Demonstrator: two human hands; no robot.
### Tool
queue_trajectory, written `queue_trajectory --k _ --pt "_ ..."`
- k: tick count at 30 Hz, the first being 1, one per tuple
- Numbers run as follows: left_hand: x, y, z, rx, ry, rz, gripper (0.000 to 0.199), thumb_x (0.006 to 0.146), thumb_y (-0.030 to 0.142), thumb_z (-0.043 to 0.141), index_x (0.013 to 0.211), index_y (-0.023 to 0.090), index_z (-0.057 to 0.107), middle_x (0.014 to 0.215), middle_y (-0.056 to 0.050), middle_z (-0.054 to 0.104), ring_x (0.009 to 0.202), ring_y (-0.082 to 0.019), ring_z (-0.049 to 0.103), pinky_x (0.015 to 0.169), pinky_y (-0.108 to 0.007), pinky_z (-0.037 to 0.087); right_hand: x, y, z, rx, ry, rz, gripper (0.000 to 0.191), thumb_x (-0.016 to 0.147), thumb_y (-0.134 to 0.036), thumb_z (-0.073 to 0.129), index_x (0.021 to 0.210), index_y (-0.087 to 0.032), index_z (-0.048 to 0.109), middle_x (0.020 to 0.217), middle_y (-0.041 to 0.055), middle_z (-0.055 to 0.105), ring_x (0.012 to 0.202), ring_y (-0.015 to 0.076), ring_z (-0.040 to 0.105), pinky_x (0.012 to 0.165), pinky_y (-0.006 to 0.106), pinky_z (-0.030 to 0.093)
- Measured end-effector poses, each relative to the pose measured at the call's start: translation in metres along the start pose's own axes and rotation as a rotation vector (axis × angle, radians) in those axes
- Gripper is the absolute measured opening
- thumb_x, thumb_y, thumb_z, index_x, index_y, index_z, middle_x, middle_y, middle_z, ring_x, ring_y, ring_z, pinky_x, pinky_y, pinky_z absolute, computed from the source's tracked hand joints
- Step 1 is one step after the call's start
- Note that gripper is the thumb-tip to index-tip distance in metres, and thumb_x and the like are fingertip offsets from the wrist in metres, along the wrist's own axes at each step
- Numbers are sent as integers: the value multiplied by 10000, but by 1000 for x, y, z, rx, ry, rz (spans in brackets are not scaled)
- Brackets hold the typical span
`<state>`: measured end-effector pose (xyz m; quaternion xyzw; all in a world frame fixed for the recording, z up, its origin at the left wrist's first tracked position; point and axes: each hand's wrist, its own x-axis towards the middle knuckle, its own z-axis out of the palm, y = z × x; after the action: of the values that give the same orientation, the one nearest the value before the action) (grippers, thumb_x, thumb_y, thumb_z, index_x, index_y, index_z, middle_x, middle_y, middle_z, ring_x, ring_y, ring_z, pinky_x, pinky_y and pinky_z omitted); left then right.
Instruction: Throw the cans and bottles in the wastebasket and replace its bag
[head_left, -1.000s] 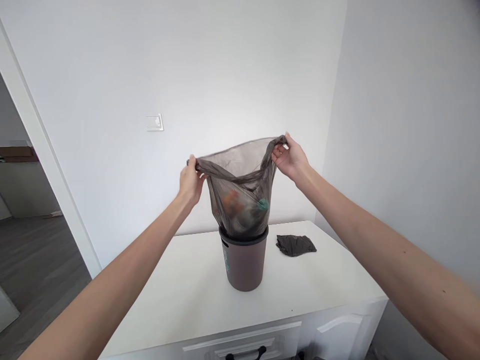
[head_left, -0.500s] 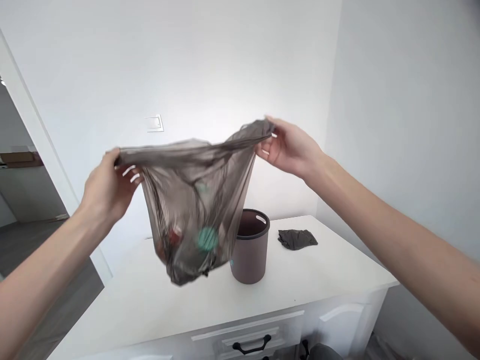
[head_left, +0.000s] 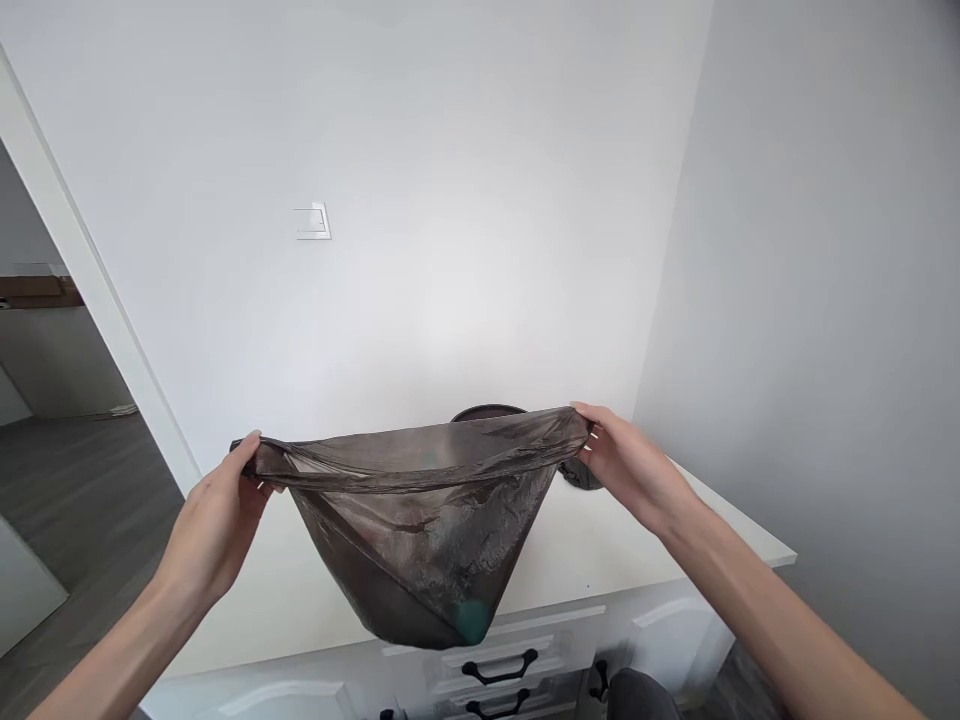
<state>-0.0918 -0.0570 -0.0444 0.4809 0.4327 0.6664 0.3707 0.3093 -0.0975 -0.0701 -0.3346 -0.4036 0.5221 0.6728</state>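
— How is the bag (head_left: pixel 420 550) held now?
— By its mouth: one end is pinched by the left hand (head_left: pixel 214 522), the other by the right hand (head_left: pixel 636 468).
— What has been changed?
— Since half a second ago, it has been lowered; the bin (head_left: pixel 489 411), behind it, is mostly hidden.

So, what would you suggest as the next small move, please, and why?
I'd probably bring the left hand and right hand together to gather the translucent dark plastic bag, since they hold its top stretched wide while a green item shows low inside.
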Motion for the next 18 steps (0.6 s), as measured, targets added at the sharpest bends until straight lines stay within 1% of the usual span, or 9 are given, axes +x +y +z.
queue_trajectory --k 4,5,7,10,11,13,14,16,18 --pt "-1 -12 6 -66 70 -14 237 853 436 707 690 274 650 978 13 742 1112 -190 634 942 -233 567 1 23 -2 282 12 -3 99 855 -315 764 812 -239 718 1168 49 753 1238 233 623 916 310 571" --pt "-1 -14 10 -134 74 -30 219 849 416 703 694 274 640 1053 5 758 1188 -203 637 1004 -262 560 3 29 -1 365 1 -7 103 844 -309 772 793 -247 707 1169 43 753 1272 246 611 942 341 569" --pt "-2 -20 19 -289 61 -48 206 837 386 707 695 274 607 1101 -3 766 1218 -225 660 1046 -330 568 8 40 4 496 -20 -19 160 825 -314 793 743 -267 664 1013 13 760 1247 258 634 959 401 572" --pt "0 -29 32 -439 44 -67 223 836 371 728 702 274 578 855 15 730 1023 -212 728 970 -363 621 16 53 12 560 -50 -22 327 822 -383 823 660 -279 559 665 -48 594 944 205 714 923 414 589" --pt "1 -31 35 -457 43 -85 237 841 367 732 698 271 569 753 24 676 921 -194 729 924 -348 636 17 55 13 552 -66 -10 398 825 -414 827 629 -273 510 598 -63 503 784 170 686 880 392 601" --pt "2 -33 39 -471 25 -123 283 854 360 734 681 264 532 644 38 556 715 -155 665 801 -307 647 19 57 13 527 -99 7 494 829 -452 830 601 -257 437 549 -83 346 526 106 495 710 311 600" --pt "1 -33 41 -476 9 -137 308 857 355 737 672 261 510 624 43 506 635 -139 608 736 -287 641 18 57 13 511 -115 11 508 835 -464 825 603 -251 427 551 -88 290 468 90 375 597 267 560" --pt "-3 -30 44 -491 -30 -147 354 850 339 752 651 255 472 602 49 415 539 -118 488 658 -264 618 15 54 14 455 -151 27 499 853 -497 802 624 -240 440 579 -90 234 454 84 202 417 215 401" --pt "-11 -26 49 -485 -78 -149 415 827 326 774 614 249 427 584 50 333 492 -115 389 644 -275 610 10 50 18 347 -190 54 501 868 -540 769 637 -233 446 604 -86 216 483 91 124 358 214 238"
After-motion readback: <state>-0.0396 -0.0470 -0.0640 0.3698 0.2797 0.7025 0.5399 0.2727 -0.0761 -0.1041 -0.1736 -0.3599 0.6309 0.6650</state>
